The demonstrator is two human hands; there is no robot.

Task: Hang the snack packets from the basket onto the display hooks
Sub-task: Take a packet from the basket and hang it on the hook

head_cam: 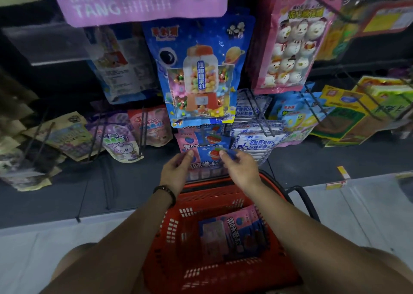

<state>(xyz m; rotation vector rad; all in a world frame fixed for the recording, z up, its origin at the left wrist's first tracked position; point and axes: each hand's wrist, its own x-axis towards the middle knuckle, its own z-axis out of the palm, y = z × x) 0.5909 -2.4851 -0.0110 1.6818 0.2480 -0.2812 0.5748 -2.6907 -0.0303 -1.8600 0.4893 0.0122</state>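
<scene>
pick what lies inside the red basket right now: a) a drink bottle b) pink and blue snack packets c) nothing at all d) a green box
b: pink and blue snack packets lie in the red basket, under the left hand and right hand pinching a held packet.

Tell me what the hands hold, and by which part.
One pink-and-blue snack packet: the left hand pinches its upper left edge, the right hand its upper right edge.

One head-worn view is directed forward and down. The red basket (174,226) is seen closely from above, display hooks (144,126) beyond.
</scene>
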